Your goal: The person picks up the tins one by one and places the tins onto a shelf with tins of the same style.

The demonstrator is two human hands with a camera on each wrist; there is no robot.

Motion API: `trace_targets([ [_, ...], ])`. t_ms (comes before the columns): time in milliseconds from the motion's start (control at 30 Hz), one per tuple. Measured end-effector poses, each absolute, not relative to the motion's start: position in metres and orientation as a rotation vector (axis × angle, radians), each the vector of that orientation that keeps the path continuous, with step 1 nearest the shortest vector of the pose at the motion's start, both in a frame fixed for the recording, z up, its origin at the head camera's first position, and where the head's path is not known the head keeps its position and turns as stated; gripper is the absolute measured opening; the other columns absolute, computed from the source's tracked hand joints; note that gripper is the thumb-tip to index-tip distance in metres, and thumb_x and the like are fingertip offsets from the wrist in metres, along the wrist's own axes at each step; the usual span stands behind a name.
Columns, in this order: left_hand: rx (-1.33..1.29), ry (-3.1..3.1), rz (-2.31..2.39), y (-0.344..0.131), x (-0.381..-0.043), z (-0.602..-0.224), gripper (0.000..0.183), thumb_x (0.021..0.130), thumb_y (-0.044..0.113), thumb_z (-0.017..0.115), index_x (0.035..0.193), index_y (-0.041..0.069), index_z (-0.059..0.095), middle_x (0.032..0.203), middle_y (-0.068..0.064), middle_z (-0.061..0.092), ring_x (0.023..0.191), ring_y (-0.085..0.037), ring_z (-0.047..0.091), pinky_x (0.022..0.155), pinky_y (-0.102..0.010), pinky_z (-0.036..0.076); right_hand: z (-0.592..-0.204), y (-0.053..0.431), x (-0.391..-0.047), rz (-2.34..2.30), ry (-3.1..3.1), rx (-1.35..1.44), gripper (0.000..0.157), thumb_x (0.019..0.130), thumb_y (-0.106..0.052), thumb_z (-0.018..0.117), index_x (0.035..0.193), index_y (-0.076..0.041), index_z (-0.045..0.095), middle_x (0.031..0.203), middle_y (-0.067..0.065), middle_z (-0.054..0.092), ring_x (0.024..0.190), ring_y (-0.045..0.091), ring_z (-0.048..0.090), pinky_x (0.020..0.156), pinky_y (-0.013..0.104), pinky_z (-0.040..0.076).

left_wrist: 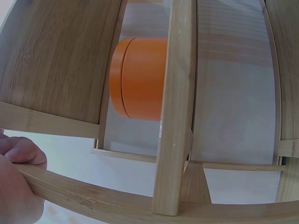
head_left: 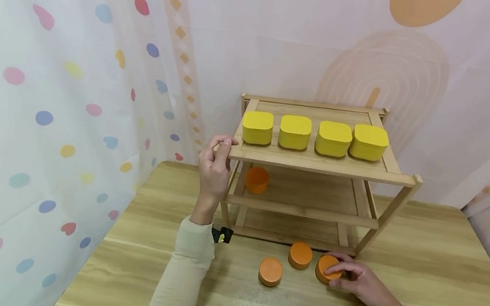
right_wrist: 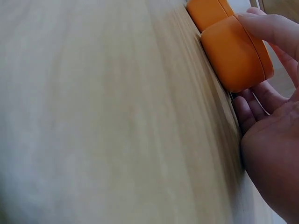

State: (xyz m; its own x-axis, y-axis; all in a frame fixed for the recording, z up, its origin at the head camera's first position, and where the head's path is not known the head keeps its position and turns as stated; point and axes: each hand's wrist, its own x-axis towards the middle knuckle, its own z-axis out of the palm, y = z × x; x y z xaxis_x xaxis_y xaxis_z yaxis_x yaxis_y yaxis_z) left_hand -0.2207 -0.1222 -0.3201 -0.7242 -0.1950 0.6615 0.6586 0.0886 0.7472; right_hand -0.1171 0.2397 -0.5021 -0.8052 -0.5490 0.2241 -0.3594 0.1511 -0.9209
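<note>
With its fingers curled round the front left corner of the top board, my left hand (head_left: 214, 170) holds a wooden shelf rack (head_left: 314, 165). My right hand (head_left: 359, 280) grips a round, lidded orange container (head_left: 327, 268) on the table, thumb and fingers about its sides; the right wrist view shows this orange container (right_wrist: 236, 56) with a seam below its lid. Left of it stand two more orange containers (head_left: 300, 255), (head_left: 271, 272). Another orange container (head_left: 257, 180) sits on the middle shelf at the left, partly behind a bar in the left wrist view (left_wrist: 142, 79).
Several yellow lidded boxes (head_left: 294, 132) stand in a row along the top shelf. The rack rests on a wood-grain table (head_left: 137, 261). A patterned curtain (head_left: 76, 107) hangs behind and to the left.
</note>
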Motion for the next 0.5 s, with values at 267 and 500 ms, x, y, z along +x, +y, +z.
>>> trace_targets([
  [267,-0.470,-1.727,-1.695,-0.1213,-0.2216,-0.3165,0.031,0.104,0.021,0.046,0.094,-0.003,0.063,0.048,0.005,0.036,0.040,-0.011,0.031,0.038,-0.023,0.027,-0.5002,0.2410,-0.1211,-1.750,2.221,-0.947,0.019,0.089,0.005,0.066,0.103,-0.004,0.073,0.140,0.027,0.047,0.127,-0.004,0.044,0.099,0.013,0.038],
  [500,-0.463,-1.740,-1.710,-0.1237,-0.2205,-0.3195,0.033,0.104,0.022,0.045,0.094,-0.005,0.063,0.048,0.005,0.036,0.040,-0.010,0.030,0.038,-0.023,0.026,-0.5019,0.2385,-0.1178,-1.782,2.203,-0.921,0.016,0.088,0.005,0.067,0.100,-0.004,0.074,0.140,0.023,0.049,0.125,-0.003,0.047,0.098,0.013,0.039],
])
